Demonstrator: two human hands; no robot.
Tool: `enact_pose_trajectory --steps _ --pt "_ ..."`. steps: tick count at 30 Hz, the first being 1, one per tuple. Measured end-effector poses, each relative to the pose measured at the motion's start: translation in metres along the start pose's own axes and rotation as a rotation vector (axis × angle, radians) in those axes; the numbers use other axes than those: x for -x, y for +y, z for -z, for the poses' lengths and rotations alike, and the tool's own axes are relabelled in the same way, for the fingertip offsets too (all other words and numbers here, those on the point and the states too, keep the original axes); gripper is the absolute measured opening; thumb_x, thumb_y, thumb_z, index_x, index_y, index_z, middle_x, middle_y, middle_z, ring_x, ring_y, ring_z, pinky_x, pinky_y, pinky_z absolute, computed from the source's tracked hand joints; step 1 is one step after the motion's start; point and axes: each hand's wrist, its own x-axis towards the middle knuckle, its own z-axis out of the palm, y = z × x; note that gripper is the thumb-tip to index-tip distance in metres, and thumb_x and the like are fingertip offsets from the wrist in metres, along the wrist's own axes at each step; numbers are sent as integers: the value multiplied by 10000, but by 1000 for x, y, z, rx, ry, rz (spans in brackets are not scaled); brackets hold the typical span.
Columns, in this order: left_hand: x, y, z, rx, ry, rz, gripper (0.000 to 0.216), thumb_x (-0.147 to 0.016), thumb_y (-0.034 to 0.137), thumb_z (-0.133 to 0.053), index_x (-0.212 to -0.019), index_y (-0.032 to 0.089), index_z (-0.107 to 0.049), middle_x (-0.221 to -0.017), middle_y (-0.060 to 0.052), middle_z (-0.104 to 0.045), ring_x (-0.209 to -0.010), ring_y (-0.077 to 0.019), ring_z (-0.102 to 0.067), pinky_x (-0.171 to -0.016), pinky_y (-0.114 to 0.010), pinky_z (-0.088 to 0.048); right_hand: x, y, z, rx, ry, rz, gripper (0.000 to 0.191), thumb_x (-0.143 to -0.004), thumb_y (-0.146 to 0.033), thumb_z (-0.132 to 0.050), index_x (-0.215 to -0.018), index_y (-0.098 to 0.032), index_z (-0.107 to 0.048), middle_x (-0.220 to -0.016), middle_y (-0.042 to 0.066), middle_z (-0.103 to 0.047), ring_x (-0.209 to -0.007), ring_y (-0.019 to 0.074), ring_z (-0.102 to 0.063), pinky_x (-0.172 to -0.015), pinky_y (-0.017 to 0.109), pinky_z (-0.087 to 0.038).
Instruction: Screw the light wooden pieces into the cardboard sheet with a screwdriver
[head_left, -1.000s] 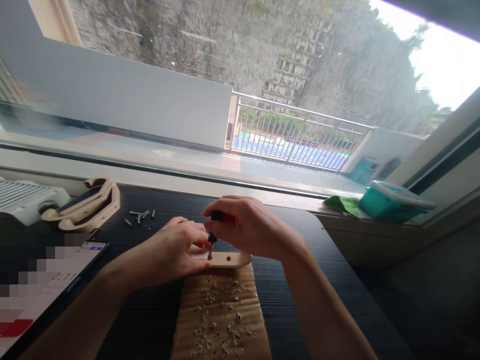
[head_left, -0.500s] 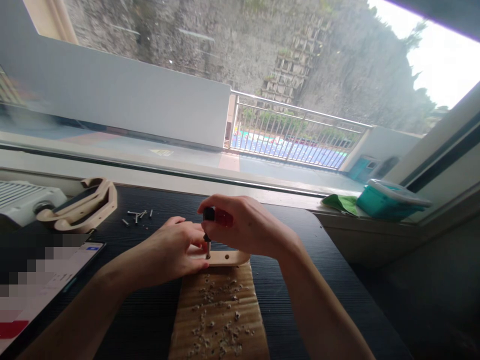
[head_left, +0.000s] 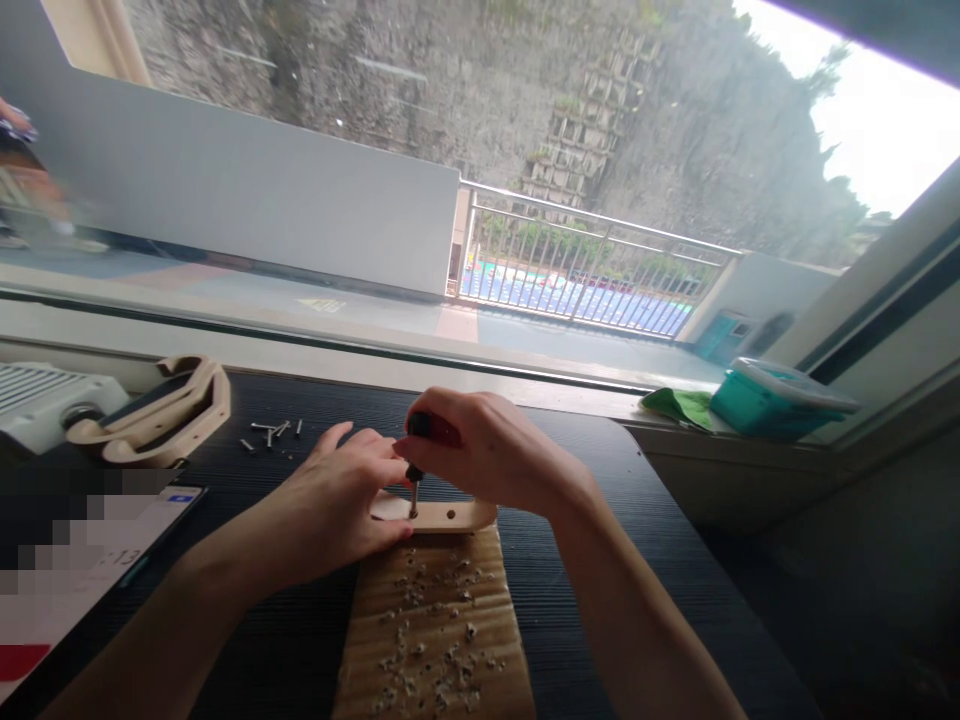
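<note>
Your left hand grasped the strip, which lay across the far end of the cardboard | your right hand gripped the screwdriver, tip down on the strip | screws lay on the tabletop, beyond the cardboard's left

Strip apparently on cardboard, screws left, box far right

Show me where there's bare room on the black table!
The table is bare between the right arm and the table's right edge, and between that arm and the cardboard. It's crowded on the left, with curved wooden pieces, screws and a screen, and in the middle, where the left hand, right hand and screwdriver cluster at a wooden bar.
</note>
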Motion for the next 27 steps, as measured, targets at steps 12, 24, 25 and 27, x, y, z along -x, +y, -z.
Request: enact_pose_trajectory --steps 12,24,25,27 --pt "8 4 -15 -50 47 51 126 -727 386 -647 -793 286 -687 -959 -10 -657 -996 -262 -571 -1085 -624 -86 0 3 -3 -30 -8 23 200 -850 -368 -560 -928 -196 -626 -675 -35 -569 -585 76 -424 -538 222 -280" --pt "8 10 -2 -17 -83 79 103 -740 345 -638 -791 271 -688 -982 -23 -672 -1030 -265 -568 -1069 -616 -110 1 0 -3 -23 -28 44 166 -847 -338 -569 -924 -204 -630 -688 -22 -571 -595 85 -427 -557 225 -293" --pt "8 11 0 -15 -93 95 127 -728 371 -651 -800 274 -691 -964 -22 -677 -1025 -266 -571 -1071 -606 -122 0 -1 -3 -24 -31 44 164 -848 -335 -569 -924 -204 -631 -687 -21 -571 -594 85 -426 -557 225 -294" --pt "7 14 4 -17 -107 124 218 -697 435 -674 -851 283 -695 -927 -22 -687 -1007 -270 -582 -1069 -581 -164 0 -1 -3 -26 -34 44 156 -845 -323 -574 -923 -201 -632 -683 -19 -571 -589 85 -420 -555 225 -292"
